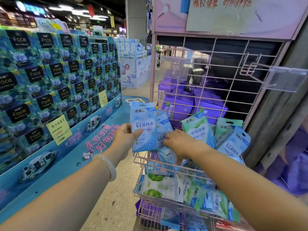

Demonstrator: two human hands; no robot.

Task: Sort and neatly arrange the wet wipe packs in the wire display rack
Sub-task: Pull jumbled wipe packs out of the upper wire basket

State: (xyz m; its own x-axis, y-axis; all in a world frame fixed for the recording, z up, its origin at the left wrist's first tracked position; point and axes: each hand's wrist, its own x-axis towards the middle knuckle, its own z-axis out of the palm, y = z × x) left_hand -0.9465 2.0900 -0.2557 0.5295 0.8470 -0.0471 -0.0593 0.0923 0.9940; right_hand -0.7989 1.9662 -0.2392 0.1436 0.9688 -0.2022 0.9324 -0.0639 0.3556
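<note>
Reaching into the wire rack (141, 160), right hand (179, 144) (fingertips hidden).

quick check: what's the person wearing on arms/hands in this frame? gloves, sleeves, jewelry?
No gloves. Both forearms are bare as far as the frame shows, with no sleeves in view. The left wrist carries a pale, translucent whitish-green bangle, smooth, rounded and unmarked. The left hand and right hand show no rings or watch that I can make out.
</note>
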